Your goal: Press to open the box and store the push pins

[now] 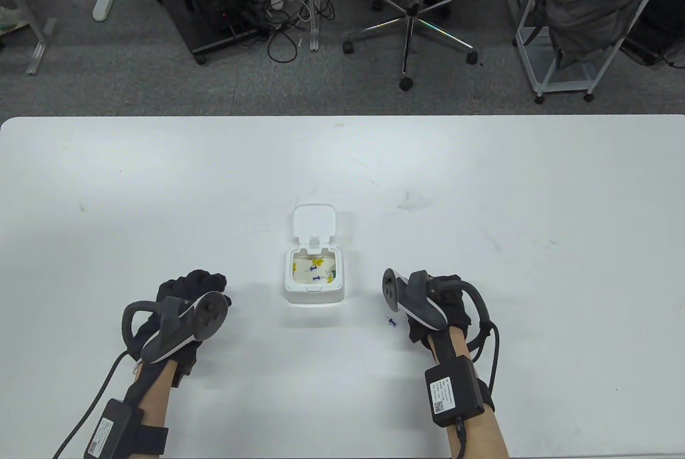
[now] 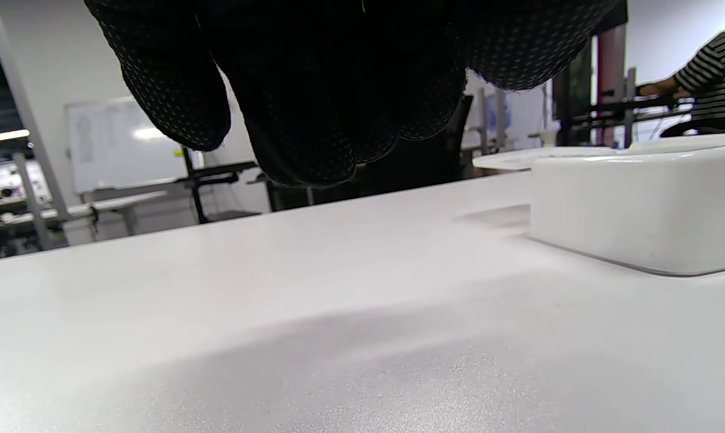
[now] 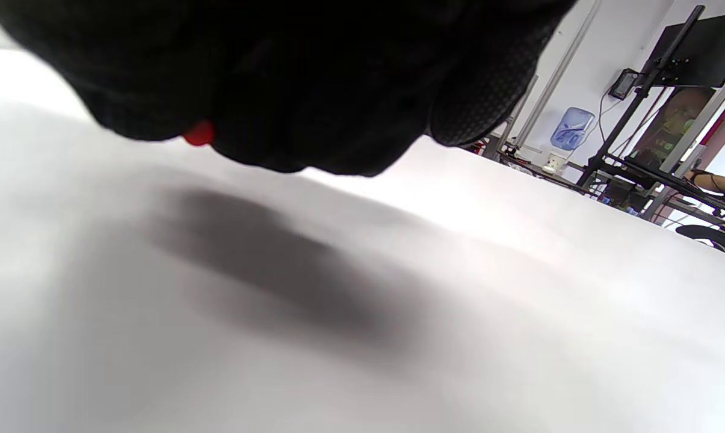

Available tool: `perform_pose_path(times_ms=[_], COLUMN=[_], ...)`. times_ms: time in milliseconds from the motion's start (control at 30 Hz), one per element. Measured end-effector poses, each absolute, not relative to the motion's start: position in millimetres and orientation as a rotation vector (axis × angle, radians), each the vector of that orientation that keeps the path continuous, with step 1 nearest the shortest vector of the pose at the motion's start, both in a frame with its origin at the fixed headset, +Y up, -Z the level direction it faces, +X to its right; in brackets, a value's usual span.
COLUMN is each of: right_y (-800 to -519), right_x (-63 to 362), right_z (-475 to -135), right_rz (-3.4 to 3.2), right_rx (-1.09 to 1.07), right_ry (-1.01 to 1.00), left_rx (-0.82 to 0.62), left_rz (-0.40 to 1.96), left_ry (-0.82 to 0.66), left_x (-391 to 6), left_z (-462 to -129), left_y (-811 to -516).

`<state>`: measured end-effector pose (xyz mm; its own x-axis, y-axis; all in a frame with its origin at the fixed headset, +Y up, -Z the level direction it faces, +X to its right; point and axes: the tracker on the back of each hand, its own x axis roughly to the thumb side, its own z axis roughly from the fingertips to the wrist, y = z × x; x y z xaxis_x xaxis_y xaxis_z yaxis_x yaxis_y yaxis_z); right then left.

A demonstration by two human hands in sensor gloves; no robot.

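The white box point(image 1: 314, 296) stands open at the table's middle, its lid point(image 1: 316, 221) tipped back on the far side. Several yellow and blue push pins point(image 1: 317, 269) lie inside. A blue push pin point(image 1: 392, 321) lies on the table just left of my right hand point(image 1: 415, 320). In the right wrist view my right hand point(image 3: 278, 90) pinches a small red push pin point(image 3: 198, 133) just above the table. My left hand point(image 1: 206, 288) rests left of the box with fingers curled, holding nothing. In the left wrist view my left hand point(image 2: 314, 120) hangs near the box point(image 2: 639, 204).
The white table point(image 1: 160, 186) reaches well beyond the box on all sides. An office chair point(image 1: 412, 15) and a wire cart point(image 1: 588, 25) stand on the floor past the far edge.
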<state>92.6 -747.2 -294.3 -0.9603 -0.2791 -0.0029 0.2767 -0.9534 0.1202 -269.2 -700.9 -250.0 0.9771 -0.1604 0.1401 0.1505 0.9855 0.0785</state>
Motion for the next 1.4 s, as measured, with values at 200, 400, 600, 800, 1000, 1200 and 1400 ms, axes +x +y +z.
perform_pose_path(times_ms=[200,400,600,800,1000,1200,1400], right_y=[-730.0,-712.9,-702.6,-697.3,-699.6,-703.5,-705.0], right_x=[69.8,44.3,18.1,-14.1,-40.1,-54.5,-60.6], right_z=[-303.2,-313.8,-319.6,-324.7,-333.4,-336.3,-336.3], right_rz=[-2.840,-2.872,-2.888,-2.871,-2.877,-2.872,-2.866], right_rx=[-0.032,-0.077,-0.137,-0.211,-0.252,-0.272,-0.288], right_ry=[-0.109,-0.074,-0.045,-0.018,-0.024,-0.031,-0.013], left_rx=[0.077,0.080,0.085,0.090,0.092,0.097,0.096], left_rz=[-0.159,-0.157,-0.157,-0.154,-0.155,-0.155,-0.154], left_ry=[-0.141,-0.141,-0.144,-0.144,-0.145,-0.147,-0.150], left_x=[-269.6,-269.8,-269.7,-270.0,-270.1,-270.0,-269.5], left_z=[-250.1,-250.1,-250.0,-249.5,-249.3,-249.1,-248.7], left_y=[-699.5,-698.7,-698.4,-697.9,-697.8,-697.5,-697.6])
